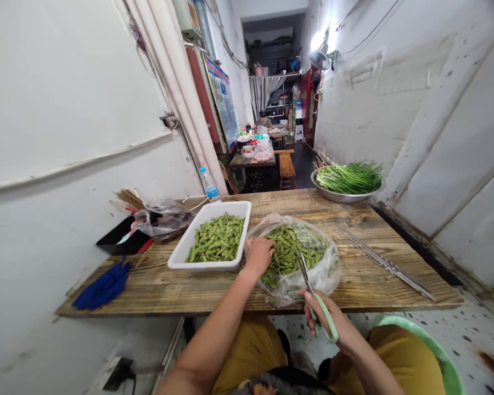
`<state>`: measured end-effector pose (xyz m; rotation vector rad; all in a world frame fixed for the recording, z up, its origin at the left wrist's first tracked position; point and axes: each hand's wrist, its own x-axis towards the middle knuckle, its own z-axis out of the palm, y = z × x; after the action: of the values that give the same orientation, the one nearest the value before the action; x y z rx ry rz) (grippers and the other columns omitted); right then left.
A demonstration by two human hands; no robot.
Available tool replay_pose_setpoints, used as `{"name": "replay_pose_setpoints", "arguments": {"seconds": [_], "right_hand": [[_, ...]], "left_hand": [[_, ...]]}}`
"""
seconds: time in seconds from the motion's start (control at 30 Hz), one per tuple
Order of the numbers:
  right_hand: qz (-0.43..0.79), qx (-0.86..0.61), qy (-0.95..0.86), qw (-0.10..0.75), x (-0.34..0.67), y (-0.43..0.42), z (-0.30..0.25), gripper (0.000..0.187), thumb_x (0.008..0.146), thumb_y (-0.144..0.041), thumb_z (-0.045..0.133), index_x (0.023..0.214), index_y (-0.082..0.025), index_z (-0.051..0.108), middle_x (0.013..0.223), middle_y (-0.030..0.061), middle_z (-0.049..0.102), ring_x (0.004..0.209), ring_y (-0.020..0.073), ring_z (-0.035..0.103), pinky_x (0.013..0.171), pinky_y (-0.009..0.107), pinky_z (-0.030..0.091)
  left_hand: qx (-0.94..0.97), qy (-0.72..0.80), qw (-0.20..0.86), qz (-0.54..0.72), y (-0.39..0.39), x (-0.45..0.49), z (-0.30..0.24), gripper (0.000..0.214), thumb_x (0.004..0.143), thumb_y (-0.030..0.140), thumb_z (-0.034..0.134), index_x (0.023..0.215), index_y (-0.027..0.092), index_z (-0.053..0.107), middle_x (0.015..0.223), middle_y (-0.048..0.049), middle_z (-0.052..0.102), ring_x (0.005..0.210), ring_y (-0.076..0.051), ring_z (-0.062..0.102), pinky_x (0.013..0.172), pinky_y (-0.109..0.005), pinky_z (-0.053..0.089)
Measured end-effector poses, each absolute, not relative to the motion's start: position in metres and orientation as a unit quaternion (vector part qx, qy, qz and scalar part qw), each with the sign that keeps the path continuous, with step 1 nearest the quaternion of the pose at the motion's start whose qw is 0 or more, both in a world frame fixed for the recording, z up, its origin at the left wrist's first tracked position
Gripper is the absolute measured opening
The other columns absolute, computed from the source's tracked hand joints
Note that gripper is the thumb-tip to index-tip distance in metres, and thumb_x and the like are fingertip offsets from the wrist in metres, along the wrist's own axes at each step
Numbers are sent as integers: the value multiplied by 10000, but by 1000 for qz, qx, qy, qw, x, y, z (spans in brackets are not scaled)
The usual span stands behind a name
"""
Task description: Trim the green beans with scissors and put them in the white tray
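My left hand [258,254] reaches into a clear plastic bag [313,274] of green bean pods [290,249], its fingers curled down among the pods. What they grip is hidden. My right hand [327,315] holds green-handled scissors [313,293] at the bag's near edge, blades pointing up over the pods. A white rectangular tray [181,255] with more bean pods [218,238] sits just left of the bag on the wooden table [370,274].
A metal bowl [342,195] of long green stalks stands at the far right corner. Metal skewers [385,263] lie right. A water bottle [209,185], plastic bag with sticks [164,218], black tray [117,238] and blue cloth [102,285] sit left. A green basin [444,362] is below right.
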<state>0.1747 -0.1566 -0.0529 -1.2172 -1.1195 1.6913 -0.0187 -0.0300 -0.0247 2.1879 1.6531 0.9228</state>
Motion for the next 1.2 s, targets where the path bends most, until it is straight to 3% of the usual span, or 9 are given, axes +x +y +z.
{"name": "replay_pose_setpoints", "arguments": {"seconds": [0.17, 0.33, 0.4, 0.53, 0.7, 0.87, 1.03, 1.2], "right_hand": [[654, -480, -438, 388, 174, -156, -54, 440, 800, -579, 519, 996, -186, 522, 625, -48, 481, 484, 91, 472, 415, 208, 422], [650, -469, -447, 397, 165, -152, -53, 425, 804, -569, 517, 989, -186, 528, 633, -45, 491, 485, 95, 474, 419, 218, 430], [648, -468, -451, 397, 162, -151, -49, 407, 801, -577, 511, 927, -190, 533, 623, -47, 487, 471, 94, 464, 411, 219, 420], [637, -466, -460, 407, 159, -150, -43, 388, 792, -586, 515, 808, -198, 500, 590, -55, 468, 439, 86, 433, 380, 210, 386], [623, -463, -467, 424, 160, -149, -47, 376, 793, -574, 525, 833, -202, 496, 522, -81, 428, 383, 72, 394, 341, 190, 355], [606, -499, -470, 403, 162, -145, -57, 381, 762, -578, 557, 766, -203, 493, 444, -105, 381, 279, 59, 335, 264, 184, 300], [616, -467, -480, 415, 161, -149, -57, 390, 801, -583, 503, 886, -202, 489, 546, -78, 447, 409, 82, 432, 367, 199, 395], [612, -460, -495, 411, 159, -152, -48, 398, 821, -589, 468, 742, -199, 467, 555, -63, 450, 449, 83, 449, 415, 208, 410]], "left_hand": [[682, 529, 248, 439, -38, -10, -19, 64, 743, 230, 600, 764, 175, 625, 707, -25, 638, 669, -154, 572, 700, -286, 414], [523, 488, 487, 501, -59, 15, -19, 220, 714, 361, 617, 744, 158, 537, 625, -12, 633, 548, -128, 574, 550, -233, 415], [470, 477, 536, 515, -65, 23, -21, 254, 694, 376, 638, 760, 159, 523, 632, -19, 646, 557, -130, 595, 541, -224, 418], [464, 472, 549, 511, -74, 31, -23, 249, 685, 358, 650, 754, 145, 541, 609, -16, 640, 519, -107, 566, 519, -206, 398], [479, 486, 523, 510, -79, 33, -25, 171, 714, 311, 605, 702, 152, 543, 499, 47, 532, 426, -59, 416, 461, -185, 312], [477, 471, 529, 521, -79, 31, -27, 229, 708, 363, 625, 745, 144, 569, 569, 25, 574, 474, -66, 439, 495, -190, 334], [469, 482, 520, 527, -78, 30, -29, 259, 693, 382, 641, 752, 135, 590, 619, 0, 608, 503, -79, 467, 520, -203, 363], [521, 489, 494, 495, -84, 34, -29, 254, 707, 384, 630, 739, 132, 616, 585, 10, 575, 498, -83, 455, 512, -205, 354]]}}
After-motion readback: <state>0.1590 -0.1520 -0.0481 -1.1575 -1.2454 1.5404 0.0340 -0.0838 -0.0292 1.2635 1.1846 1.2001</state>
